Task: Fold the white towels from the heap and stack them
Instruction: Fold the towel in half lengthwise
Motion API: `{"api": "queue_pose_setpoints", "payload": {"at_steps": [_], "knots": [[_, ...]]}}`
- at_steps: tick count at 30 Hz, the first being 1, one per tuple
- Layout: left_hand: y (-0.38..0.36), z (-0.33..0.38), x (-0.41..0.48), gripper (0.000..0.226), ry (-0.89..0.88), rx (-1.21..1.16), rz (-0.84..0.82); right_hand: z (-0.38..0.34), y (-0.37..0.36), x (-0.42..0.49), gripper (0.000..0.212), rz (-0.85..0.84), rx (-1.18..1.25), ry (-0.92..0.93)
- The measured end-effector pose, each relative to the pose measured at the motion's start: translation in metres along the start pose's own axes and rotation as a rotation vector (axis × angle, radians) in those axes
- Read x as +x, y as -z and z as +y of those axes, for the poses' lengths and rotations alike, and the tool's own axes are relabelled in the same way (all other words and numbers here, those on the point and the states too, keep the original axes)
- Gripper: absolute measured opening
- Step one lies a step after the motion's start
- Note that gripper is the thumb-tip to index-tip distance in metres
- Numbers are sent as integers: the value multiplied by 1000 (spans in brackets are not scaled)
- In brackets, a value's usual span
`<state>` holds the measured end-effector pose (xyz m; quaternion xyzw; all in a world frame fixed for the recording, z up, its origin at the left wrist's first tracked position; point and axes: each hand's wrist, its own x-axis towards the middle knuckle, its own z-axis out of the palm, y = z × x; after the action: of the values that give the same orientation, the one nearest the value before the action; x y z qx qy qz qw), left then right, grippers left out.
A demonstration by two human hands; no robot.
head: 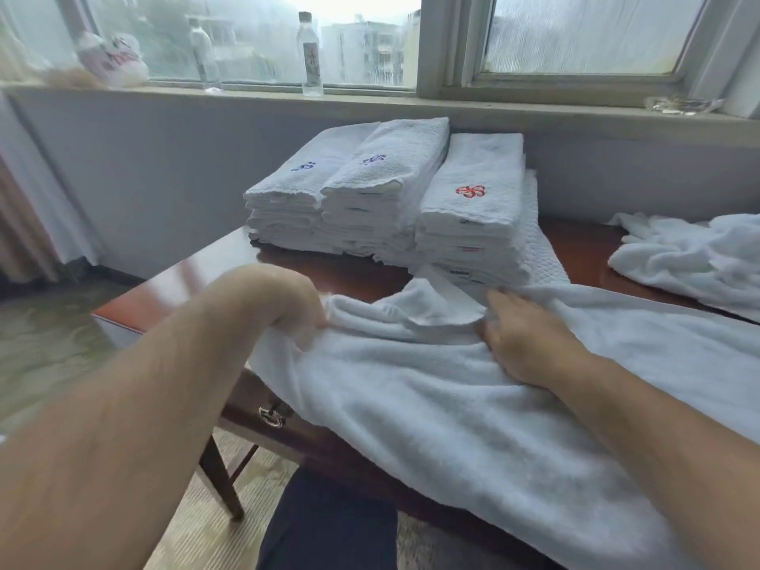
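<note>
Soft daylight through the window [255, 39] ahead — no hard shadows. Glare streaks the tabletop [181, 285], my left hand [288, 302] blurs, frame edges bow.

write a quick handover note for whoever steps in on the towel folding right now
Left hand: grips the left end of the large white terry towel.
Right hand: flat on that towel, fingers straight, pressing it down.
The towel lies unfolded across the dark reddish wooden table, with one corner flipped over between the hands.
Done: three stacks of folded white towels at the table's far side, below the window.
Left: fold this towel, stack it, then work through the crumpled heap of white towels at the far right.
</note>
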<state>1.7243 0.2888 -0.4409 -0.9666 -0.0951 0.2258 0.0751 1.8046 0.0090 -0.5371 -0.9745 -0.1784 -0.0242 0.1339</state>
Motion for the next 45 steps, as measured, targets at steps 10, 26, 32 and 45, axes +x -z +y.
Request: {"api": "queue_pose_setpoints", "payload": {"at_steps": [10, 26, 32, 45], "knots": [[-63, 20, 27, 75, 52, -499, 417, -18, -2, -20, 41, 187, -169, -76], [-66, -34, -11, 35, -367, -1530, -173, -20, -20, 15, 92, -78, -63, 35], [-52, -33, -5, 22, -6, -1175, 229, -21, -11, 7, 63, -144, -71, 126], [-78, 95, 26, 41, -338, -491, 575, -17, 11, -15, 30, 91, 33, -59]]}}
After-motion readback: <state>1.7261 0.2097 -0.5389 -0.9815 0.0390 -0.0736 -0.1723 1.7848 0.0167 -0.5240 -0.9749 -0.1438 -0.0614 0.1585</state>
